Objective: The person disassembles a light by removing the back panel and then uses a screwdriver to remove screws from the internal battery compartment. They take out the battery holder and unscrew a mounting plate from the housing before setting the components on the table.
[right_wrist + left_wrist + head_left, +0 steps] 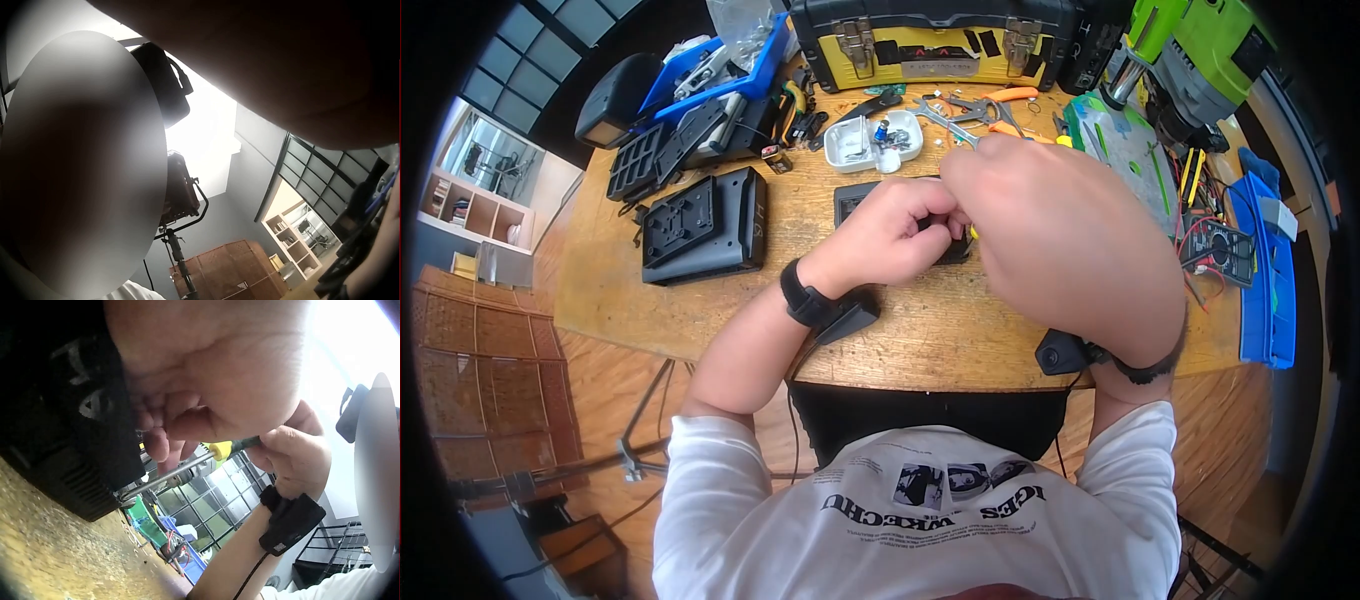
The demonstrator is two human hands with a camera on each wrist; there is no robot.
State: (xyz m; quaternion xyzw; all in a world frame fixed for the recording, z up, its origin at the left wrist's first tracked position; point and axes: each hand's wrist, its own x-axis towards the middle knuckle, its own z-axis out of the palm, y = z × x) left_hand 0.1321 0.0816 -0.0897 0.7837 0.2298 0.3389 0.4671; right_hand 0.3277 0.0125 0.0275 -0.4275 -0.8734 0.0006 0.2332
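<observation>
A black box-like device (56,425) with white marks stands on the wooden table, mostly covered by the hands in the head view. My left hand (895,230) lies over it, its fingers curled over the device's edge. My right hand (1040,200) grips the handle of a screwdriver (220,450) with a yellow and dark handle. In the left wrist view the metal shaft slants down past the left fingers, and its tip meets the device's lower corner. The right wrist view shows only a dark part of the right hand or arm and the room.
Left on the table (800,350) lies another black device (705,225). Beyond the hands are a white tray (840,148) of small parts, pliers (990,108) and a yellow-black toolbox (930,65). A multimeter (1218,250) and a blue bin (1268,300) stand right, a blue tray (690,98) back left.
</observation>
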